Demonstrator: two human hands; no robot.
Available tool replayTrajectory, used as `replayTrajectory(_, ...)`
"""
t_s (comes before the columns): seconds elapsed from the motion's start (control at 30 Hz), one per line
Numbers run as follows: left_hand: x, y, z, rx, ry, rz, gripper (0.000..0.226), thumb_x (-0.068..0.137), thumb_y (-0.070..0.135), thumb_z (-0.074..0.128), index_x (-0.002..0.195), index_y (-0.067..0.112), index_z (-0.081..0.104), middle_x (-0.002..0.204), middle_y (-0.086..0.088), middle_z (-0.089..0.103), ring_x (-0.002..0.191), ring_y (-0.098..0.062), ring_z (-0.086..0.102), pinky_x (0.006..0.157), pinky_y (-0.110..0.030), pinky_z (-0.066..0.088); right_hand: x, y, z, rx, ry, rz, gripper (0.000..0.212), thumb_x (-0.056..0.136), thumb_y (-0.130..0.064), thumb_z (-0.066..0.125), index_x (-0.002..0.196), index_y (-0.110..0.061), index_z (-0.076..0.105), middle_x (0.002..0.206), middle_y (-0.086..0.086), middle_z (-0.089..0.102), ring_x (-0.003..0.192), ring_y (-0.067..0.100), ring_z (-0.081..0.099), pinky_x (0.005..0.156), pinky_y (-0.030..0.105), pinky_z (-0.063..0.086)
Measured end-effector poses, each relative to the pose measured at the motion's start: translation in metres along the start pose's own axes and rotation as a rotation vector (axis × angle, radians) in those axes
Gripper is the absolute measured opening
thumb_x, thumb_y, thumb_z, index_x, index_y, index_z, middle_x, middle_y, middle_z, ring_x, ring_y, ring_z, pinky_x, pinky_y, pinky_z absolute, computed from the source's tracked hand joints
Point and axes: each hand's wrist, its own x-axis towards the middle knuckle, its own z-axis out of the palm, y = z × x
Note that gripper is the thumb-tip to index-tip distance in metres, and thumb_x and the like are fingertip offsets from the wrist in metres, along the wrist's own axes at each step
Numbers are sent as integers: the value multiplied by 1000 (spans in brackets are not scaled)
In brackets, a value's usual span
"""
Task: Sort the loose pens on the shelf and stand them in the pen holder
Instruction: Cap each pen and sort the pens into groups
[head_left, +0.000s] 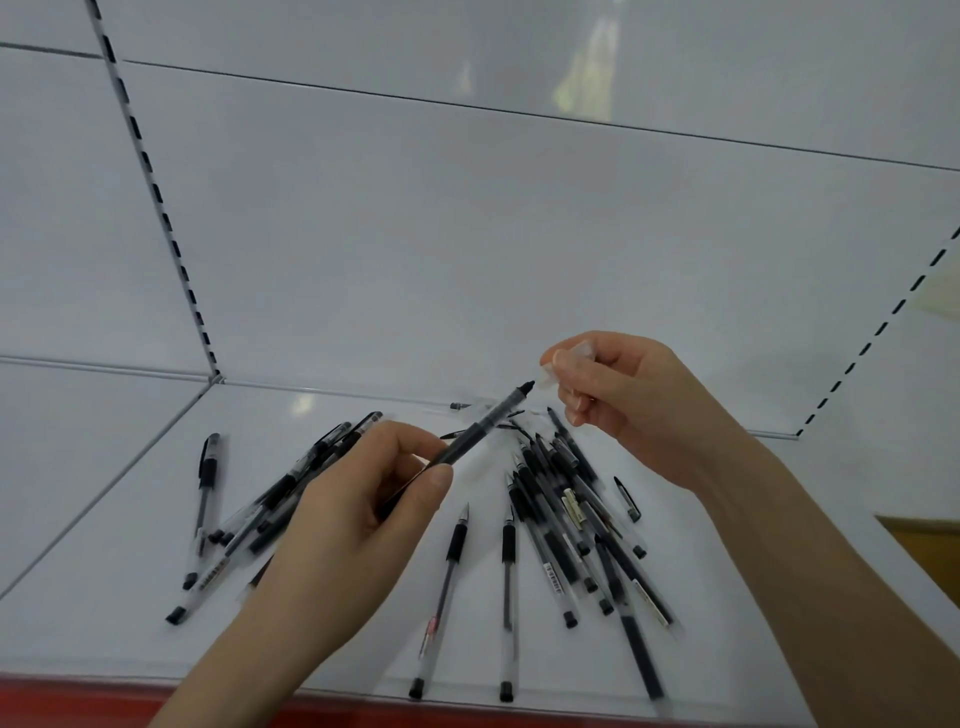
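My left hand (353, 519) grips a black pen (480, 428) by its lower barrel, with the tip pointing up and to the right. My right hand (618, 395) pinches a clear pen cap (550, 376) just beyond that tip, a little apart from it. Several loose black and clear pens lie on the white shelf (156, 561): one heap on the left (270, 509) partly hidden by my left hand, another on the right (566, 499). Two single pens (447, 587) (508, 597) lie between the heaps. No pen holder is in view.
A loose black cap (627, 499) lies right of the right heap. The shelf has a red front edge (78, 701), a white back panel and slotted uprights (156, 208) at the left and right. A tan surface (930, 551) shows at the far right.
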Motion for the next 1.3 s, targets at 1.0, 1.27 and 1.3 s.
replayTrajectory(1.0, -5, -77, -19, 706, 213, -130, 14, 84, 18, 59, 90, 8, 67, 85, -7, 59, 76, -29, 55, 63, -28, 34, 22, 73, -7, -665, 198, -49, 5, 83, -15, 66, 87, -12, 67, 77, -8, 64, 64, -13, 57, 67, 1, 44)
replayTrajectory(1.27, -9, -88, -20, 920, 165, -120, 18, 77, 15, 69, 82, -2, 64, 74, -20, 58, 66, -38, 56, 53, -37, 41, 40, 91, -5, -897, 115, -99, 12, 86, -8, 59, 92, -2, 68, 88, 4, 65, 78, 13, 56, 66, -1, 38)
replayTrajectory(1.3, -10, -85, -18, 914, 178, -62, 19, 75, 15, 71, 78, -2, 63, 71, -20, 58, 62, -37, 56, 49, -36, 41, 44, 91, -3, -915, 108, -103, 12, 87, -8, 58, 93, -3, 68, 90, 6, 66, 82, 16, 58, 67, 3, 39)
